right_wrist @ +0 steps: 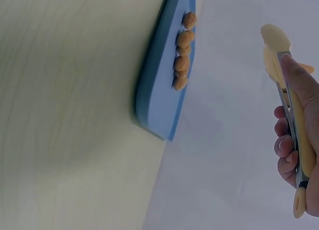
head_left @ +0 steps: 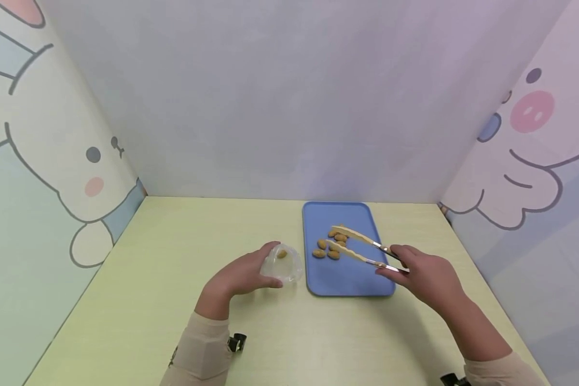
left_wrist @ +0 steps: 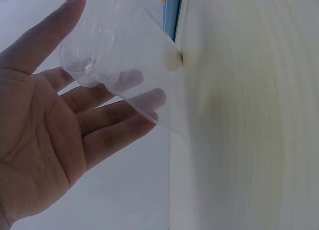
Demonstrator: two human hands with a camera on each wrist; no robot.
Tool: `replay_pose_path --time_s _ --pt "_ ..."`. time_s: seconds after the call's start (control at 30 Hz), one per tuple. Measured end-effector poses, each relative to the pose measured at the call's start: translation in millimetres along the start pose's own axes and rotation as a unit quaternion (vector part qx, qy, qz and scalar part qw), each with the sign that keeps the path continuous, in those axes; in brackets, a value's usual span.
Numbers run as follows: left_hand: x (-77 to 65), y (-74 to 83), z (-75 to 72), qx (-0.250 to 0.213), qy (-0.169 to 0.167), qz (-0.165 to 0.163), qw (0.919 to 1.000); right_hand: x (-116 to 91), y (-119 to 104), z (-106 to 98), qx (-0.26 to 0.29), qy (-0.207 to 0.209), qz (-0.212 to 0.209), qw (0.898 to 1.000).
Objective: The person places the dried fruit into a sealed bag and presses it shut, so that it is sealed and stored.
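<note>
My left hand (head_left: 245, 271) is around a clear plastic cup (head_left: 294, 264), thumb on the near side and fingers on the far side. The left wrist view shows the fingers (left_wrist: 112, 125) through the cup's thin wall. One brown nut (head_left: 282, 254) lies inside. My right hand (head_left: 431, 276) grips a pair of tongs (head_left: 369, 261) with metal arms and cream-coloured tips. The tips are spread apart above several brown nuts (head_left: 334, 255) on a blue tray (head_left: 349, 281), with nothing held between them. In the right wrist view the tongs are raised well off the tray.
The tray stands just right of the cup, its far edge by the back wall (head_left: 289, 107). Both rest on a pale wood-look table (head_left: 140, 300). Side walls with cartoon animals (head_left: 535, 161) bound the table left and right.
</note>
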State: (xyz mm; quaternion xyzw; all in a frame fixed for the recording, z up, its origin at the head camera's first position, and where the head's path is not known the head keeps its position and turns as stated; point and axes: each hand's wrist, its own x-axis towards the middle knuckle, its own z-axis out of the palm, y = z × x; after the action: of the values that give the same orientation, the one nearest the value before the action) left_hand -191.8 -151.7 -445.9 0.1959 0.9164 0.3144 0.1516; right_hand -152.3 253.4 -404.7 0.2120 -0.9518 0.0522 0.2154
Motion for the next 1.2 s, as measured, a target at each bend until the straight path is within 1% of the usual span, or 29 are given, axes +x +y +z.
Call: replay_pose_path --time_s 0.33,0.47,0.8,1.2 --pt "-0.7 0.1 -0.6 -0.002 0.004 0.001 1.0000 -5.7 13.2 8.9 -0.002 -0.017 0.019 1.000" --pt "-1.2 0.8 -1.0 -0.003 0.002 -0.001 1.0000 -8.5 16.8 13.0 0.001 -0.032 0.025 0.999" --pt "-1.0 3.5 -1.6 -0.001 0.000 -0.003 1.0000 -16.0 23.1 26.4 0.010 -0.087 0.050 0.995" --pt "-0.3 1.6 -0.7 -0.002 -0.001 -0.003 1.0000 -20.2 22.0 38.5 0.022 -0.123 0.063 0.990"
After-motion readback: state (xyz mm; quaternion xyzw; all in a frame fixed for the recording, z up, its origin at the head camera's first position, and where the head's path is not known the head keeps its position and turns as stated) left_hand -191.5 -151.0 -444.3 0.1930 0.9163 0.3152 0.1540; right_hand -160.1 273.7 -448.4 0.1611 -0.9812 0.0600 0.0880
